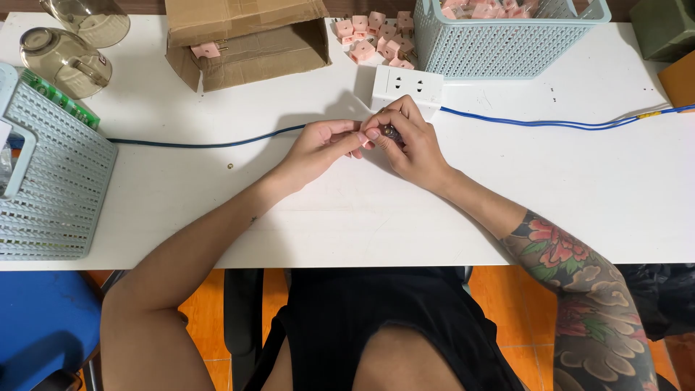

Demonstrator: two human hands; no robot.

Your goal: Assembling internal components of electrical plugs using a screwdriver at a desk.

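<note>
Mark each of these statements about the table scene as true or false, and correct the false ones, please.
1. Both hands meet over a small dark part. True: the left hand and the right hand pinch the small part between their fingertips.
2. The white socket block lies beside a red cable. False: the cable is blue.
3. Pink pieces lie loose on the table near the cardboard box. True.
4. The basket at the top holds green pieces. False: it holds pink ones.
5. The right hand rests flat on the table. False: its fingers are curled around the part.
</note>
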